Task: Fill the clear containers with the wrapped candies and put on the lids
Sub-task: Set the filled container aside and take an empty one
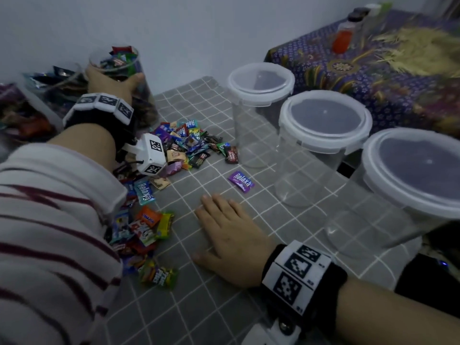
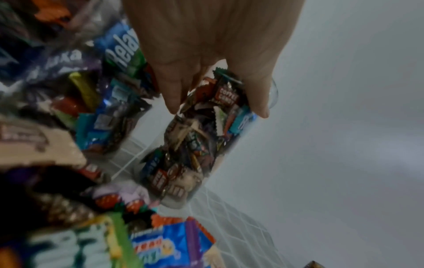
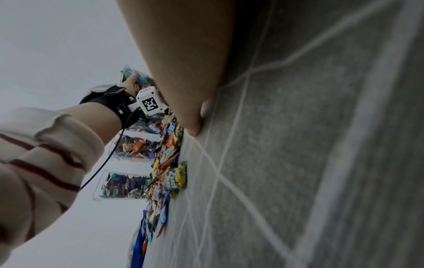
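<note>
Purple "Relaxa" candy (image 1: 241, 181) lies on the tabletop (image 1: 224, 307) at centre. Left hand (image 1: 112, 83) grips a candy-filled container (image 1: 119, 70) at 10 o'clock; "Coffee Candy" reads inside. Right hand (image 1: 229, 240) rests flat, fingers spread

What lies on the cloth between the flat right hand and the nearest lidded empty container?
In the head view, one purple Relaxa candy lies between the right hand and the middle lidded container; the rest of that stretch of grey checked cloth is bare.
</note>
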A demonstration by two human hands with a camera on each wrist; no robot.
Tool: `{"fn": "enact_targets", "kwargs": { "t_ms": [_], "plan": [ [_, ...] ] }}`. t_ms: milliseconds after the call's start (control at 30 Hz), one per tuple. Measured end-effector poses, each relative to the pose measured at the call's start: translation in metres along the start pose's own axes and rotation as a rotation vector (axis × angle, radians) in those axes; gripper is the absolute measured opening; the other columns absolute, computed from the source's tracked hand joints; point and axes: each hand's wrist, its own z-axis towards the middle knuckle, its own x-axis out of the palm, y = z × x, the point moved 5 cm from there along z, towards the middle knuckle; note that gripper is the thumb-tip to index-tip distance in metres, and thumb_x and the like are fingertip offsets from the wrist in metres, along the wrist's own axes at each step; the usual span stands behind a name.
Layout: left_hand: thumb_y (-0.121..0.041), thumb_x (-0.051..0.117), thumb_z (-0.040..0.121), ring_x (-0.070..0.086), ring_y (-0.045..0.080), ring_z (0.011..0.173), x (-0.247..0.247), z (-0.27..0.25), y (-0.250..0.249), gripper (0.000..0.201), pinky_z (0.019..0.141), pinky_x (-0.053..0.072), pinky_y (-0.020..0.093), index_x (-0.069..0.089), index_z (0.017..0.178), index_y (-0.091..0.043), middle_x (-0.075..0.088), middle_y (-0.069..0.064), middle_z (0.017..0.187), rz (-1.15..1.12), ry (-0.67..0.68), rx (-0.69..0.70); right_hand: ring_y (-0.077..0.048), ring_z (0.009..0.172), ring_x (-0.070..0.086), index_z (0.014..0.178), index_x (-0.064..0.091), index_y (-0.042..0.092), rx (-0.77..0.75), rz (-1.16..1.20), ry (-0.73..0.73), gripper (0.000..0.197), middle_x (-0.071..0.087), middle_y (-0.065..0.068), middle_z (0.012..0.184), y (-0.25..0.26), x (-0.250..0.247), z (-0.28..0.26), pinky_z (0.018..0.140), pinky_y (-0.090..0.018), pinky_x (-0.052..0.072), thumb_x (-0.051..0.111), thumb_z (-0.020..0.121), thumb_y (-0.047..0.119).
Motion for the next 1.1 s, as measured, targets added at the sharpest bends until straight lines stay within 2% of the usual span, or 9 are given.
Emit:
{"fn": "enact_targets", "kwargs": {
  "t_ms": [67, 167, 300, 400, 500, 733, 867, 967, 1100],
  "plan": [
    [-0.059, 0.07, 0.069, 0.057, 0.018, 0.113, -0.004, 0.001, -0.002, 0.082, 0.094, 0.042, 0.024, 0.051, 0.128, -0.007, 0.058, 0.006, 0.13, 0.039, 0.061, -0.037, -0.016, 0.144, -0.018, 0.151, -0.004, 0.015, 0.001, -0.009, 0.002, 0.079, -0.016, -0.003, 0.157, 0.0, -0.001, -0.001, 0.108, -0.028, -0.019, 0.036, 0.094, 0.053],
    [-0.052, 0.063, 0.081, 0.055, 0.015, 0.102, -0.008, -0.009, -0.01, 0.053, 0.075, 0.043, 0.023, 0.057, 0.121, -0.017, 0.058, 0.007, 0.13, 0.116, 0.102, -0.08, -0.016, 0.144, -0.017, 0.151, -0.004, 0.015, 0.006, -0.022, 0.009, 0.079, -0.016, -0.003, 0.158, 0.001, -0.002, -0.002, 0.109, -0.028, -0.018, 0.036, 0.094, 0.053],
    [-0.043, 0.057, 0.088, 0.051, 0.027, 0.123, -0.004, -0.038, -0.023, 0.041, 0.095, 0.043, 0.03, 0.054, 0.116, -0.013, 0.052, 0.013, 0.136, 0.022, 0.246, -0.102, -0.017, 0.144, -0.016, 0.151, -0.003, 0.015, 0.016, -0.045, 0.016, 0.078, -0.015, -0.003, 0.158, 0.002, -0.002, -0.002, 0.113, -0.031, -0.015, 0.036, 0.094, 0.053],
    [-0.045, 0.062, 0.086, 0.044, 0.026, 0.13, -0.004, -0.072, -0.052, 0.074, 0.102, 0.037, 0.031, 0.034, 0.143, -0.006, 0.043, 0.014, 0.143, -0.179, 0.309, -0.001, -0.017, 0.144, -0.015, 0.151, -0.002, 0.015, 0.023, -0.05, 0.019, 0.078, -0.014, -0.004, 0.158, 0.002, -0.002, -0.002, 0.114, -0.032, -0.014, 0.035, 0.094, 0.053],
    [-0.051, 0.057, 0.086, 0.032, 0.02, 0.137, 0.0, -0.117, -0.091, 0.088, 0.104, 0.031, 0.03, 0.012, 0.151, -0.012, 0.025, 0.01, 0.154, -0.209, 0.506, 0.169, -0.018, 0.144, -0.015, 0.151, -0.001, 0.015, 0.022, -0.041, 0.022, 0.078, -0.014, -0.004, 0.158, 0.002, -0.001, -0.001, 0.114, -0.033, -0.013, 0.036, 0.094, 0.053],
    [-0.05, 0.08, 0.062, 0.026, 0.017, 0.141, 0.031, -0.171, -0.126, 0.119, 0.109, 0.025, 0.028, 0.009, 0.151, -0.015, 0.024, 0.006, 0.156, -0.154, 0.83, 0.32, -0.019, 0.145, -0.014, 0.151, -0.004, 0.015, 0.016, -0.041, 0.005, 0.079, -0.012, -0.004, 0.158, 0.001, -0.002, -0.001, 0.114, -0.034, -0.012, 0.036, 0.094, 0.053],
    [-0.031, 0.078, 0.072, 0.032, 0.016, 0.137, 0.046, -0.176, -0.123, 0.104, 0.111, 0.027, 0.026, 0.014, 0.15, -0.011, 0.029, 0.006, 0.153, -0.219, 0.775, 0.287, -0.019, 0.145, -0.007, 0.151, -0.002, 0.016, -0.011, -0.034, -0.059, 0.079, -0.004, -0.003, 0.159, 0.0, 0.001, 0.001, 0.115, -0.036, -0.009, 0.036, 0.093, 0.055],
    [-0.043, 0.084, 0.061, 0.045, 0.018, 0.128, 0.046, -0.177, -0.123, 0.109, 0.11, 0.037, 0.039, 0.025, 0.148, -0.011, 0.043, 0.006, 0.145, -0.25, 0.69, 0.265, -0.018, 0.145, -0.002, 0.151, 0.003, 0.018, -0.027, -0.052, -0.081, 0.081, 0.003, -0.003, 0.159, -0.002, 0.002, 0.003, 0.117, -0.037, -0.006, 0.024, 0.085, 0.06],
    [-0.053, 0.084, 0.05, 0.052, 0.015, 0.121, 0.043, -0.18, -0.121, 0.114, 0.105, 0.042, 0.039, 0.034, 0.144, -0.011, 0.052, 0.002, 0.137, -0.286, 0.609, 0.254, -0.019, 0.144, 0.002, 0.151, 0.008, 0.023, -0.056, -0.055, -0.093, 0.099, 0.008, -0.002, 0.158, -0.003, 0.005, 0.007, 0.118, -0.037, -0.002, 0.002, 0.063, 0.068]
  ]
}}
